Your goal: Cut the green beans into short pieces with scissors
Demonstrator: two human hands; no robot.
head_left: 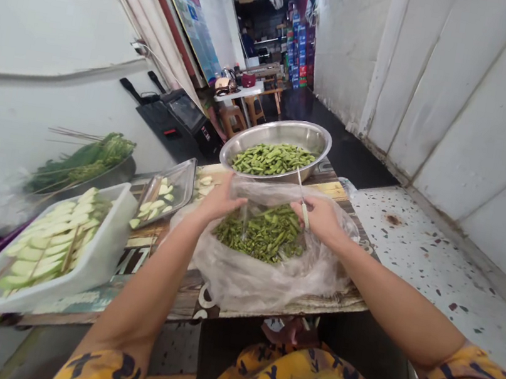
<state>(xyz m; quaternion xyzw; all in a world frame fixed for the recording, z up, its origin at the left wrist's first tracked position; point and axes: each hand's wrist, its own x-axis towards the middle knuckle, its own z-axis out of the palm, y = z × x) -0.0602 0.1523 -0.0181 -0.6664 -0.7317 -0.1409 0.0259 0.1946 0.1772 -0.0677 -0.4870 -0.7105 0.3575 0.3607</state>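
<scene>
A clear plastic bag (263, 276) full of green bean pieces (262, 235) lies on the low wooden table (312, 303) in front of me. My left hand (220, 200) grips the bag's rim at its far left side. My right hand (320, 215) is closed on a thin wooden skewer (302, 194) and also touches the bag's far right rim. Just behind the bag stands a steel bowl (277, 135) holding more cut green beans (272, 157).
A white tray (99, 261) of skewered pale green slices sits at the left. A small steel tray (181, 188) with more slices stands behind it, and a dish of leafy greens (83, 161) further left. White wall panels run along the right.
</scene>
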